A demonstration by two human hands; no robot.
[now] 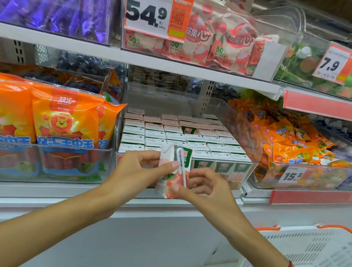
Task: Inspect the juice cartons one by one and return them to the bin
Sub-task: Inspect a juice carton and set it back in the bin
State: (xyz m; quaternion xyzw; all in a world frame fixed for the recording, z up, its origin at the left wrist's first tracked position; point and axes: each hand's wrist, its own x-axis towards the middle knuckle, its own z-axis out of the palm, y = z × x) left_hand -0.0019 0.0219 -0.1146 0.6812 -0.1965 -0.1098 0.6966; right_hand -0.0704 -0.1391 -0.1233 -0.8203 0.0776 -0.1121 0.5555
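Carton (173, 171) held upright just before the bin (256, 133) — left hand (138, 169) pinching its upper edge, right hand (206, 185) pinching the lower corner — straw side turned up for checking.

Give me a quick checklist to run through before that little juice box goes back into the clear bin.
1. Juice box held firmly: ok, left hand and right hand both pinch it.
2. Straw attached: ok, it lies along the side facing us.
3. Box free of dents: cannot tell, the image is blurred.
4. Free slot in the bin: ok, a gap shows in the front row.
5. Basket out of the way: ok, low on the right.
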